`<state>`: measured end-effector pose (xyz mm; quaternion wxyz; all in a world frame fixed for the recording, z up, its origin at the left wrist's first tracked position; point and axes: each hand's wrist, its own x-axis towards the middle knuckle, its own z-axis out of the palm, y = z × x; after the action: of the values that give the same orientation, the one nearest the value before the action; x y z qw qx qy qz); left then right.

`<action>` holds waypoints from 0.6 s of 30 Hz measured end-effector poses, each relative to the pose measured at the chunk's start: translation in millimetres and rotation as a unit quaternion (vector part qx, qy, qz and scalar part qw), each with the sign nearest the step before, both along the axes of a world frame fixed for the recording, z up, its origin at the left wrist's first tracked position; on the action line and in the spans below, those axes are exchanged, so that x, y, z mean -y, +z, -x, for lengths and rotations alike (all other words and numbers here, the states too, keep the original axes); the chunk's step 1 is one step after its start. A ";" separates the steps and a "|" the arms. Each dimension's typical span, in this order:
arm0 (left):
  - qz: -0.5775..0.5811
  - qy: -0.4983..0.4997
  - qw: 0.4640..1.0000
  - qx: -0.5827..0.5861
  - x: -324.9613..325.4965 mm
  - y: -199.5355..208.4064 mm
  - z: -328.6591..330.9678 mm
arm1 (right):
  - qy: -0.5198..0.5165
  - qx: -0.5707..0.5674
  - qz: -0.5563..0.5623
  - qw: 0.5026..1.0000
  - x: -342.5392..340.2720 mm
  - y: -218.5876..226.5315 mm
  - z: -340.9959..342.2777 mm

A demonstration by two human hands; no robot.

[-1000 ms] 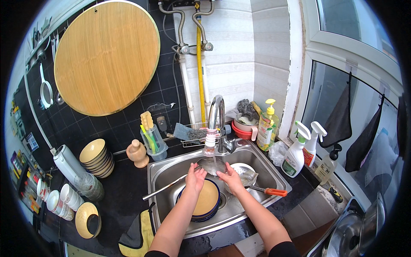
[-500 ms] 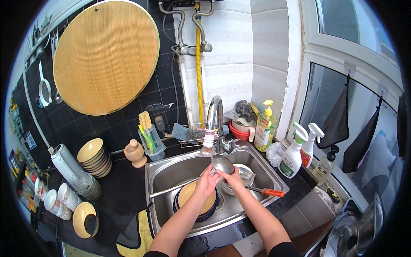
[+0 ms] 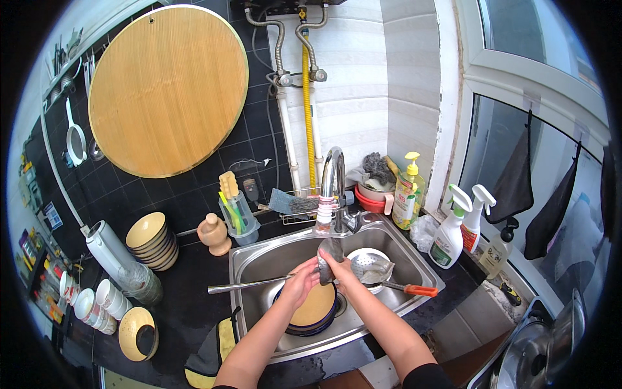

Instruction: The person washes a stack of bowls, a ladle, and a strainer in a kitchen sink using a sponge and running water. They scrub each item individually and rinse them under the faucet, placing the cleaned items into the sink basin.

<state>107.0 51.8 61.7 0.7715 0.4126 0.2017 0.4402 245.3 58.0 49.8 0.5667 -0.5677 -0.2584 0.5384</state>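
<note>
Beneath the faucet (image 3: 332, 170), a metal ladle (image 3: 249, 284) lies across my two hands, its long handle reaching left past the sink's edge. My right hand (image 3: 343, 270) is closed around the ladle's bowl, which is tipped on its side. Where handle and bowl meet, my left hand (image 3: 299, 286) is curled on the ladle; its fingertips are partly hidden. Below them, a yellowish bowl with a dark blue rim (image 3: 315, 307) rests in the steel sink (image 3: 272, 256). To the right, a perforated skimmer with an orange handle (image 3: 421, 290) lies over a white bowl (image 3: 375, 253).
Left of the sink stand a wooden jar (image 3: 214, 235), stacked bowls (image 3: 153, 241) and white cups (image 3: 111, 297). A yellow-and-grey cloth (image 3: 227, 335) hangs at the front left. Spray bottles (image 3: 451, 228) and a yellow-pump soap bottle (image 3: 408, 194) line the right side.
The ladle's bowl has turned from lying flat to standing on its side. Its handle has shifted left, and my hands have turned with it. The whole view has shifted slightly.
</note>
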 end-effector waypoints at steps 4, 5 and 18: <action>-0.008 0.013 1.000 -0.022 -2.2 -6.0 3.1 | 0.041 -0.016 -0.037 0.998 27.7 40.9 3.9; -0.008 0.010 1.000 -0.012 -1.2 -3.6 0.8 | 0.036 -0.035 -0.027 0.998 25.1 37.4 -0.2; 0.078 0.046 0.987 0.135 -8.8 -2.9 14.0 | 0.080 -0.292 -0.128 0.944 3.0 -13.9 -36.3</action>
<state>93.0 60.6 58.8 0.8001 0.2787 0.1485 0.5100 281.6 55.0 35.9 0.6404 -0.2857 -0.1932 0.6862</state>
